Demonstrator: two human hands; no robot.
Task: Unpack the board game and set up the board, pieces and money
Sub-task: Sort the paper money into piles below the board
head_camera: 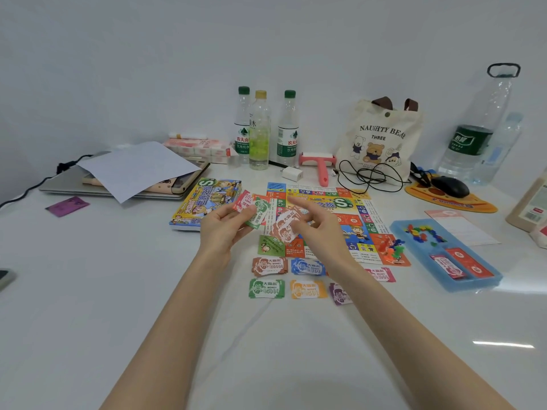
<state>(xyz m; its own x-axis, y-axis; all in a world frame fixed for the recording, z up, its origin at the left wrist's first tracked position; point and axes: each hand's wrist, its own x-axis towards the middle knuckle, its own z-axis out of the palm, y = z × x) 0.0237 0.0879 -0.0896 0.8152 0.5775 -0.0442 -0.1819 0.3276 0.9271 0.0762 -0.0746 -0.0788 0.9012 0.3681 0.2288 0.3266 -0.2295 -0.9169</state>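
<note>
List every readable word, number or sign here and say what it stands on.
"NAUGHTY BEAR THREE": cream canvas tote bag.
"农夫山": label of the left green-capped clear plastic bottle.
"S": colourful cardboard game box, and again on the flat paper game board.
"大富翁 MONEY": green paper play-money pile.
Numbers on the money, the board's squares and the large clear bottle's green label: too blurred to read.

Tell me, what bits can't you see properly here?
Head view:
- The purple money pile: half covered by the right forearm.
- The brown note pinched by the right hand: blurred, number unreadable.
- The notes in the left hand: overlapped, values hidden.
- The dark object: cut off by left edge.
</note>
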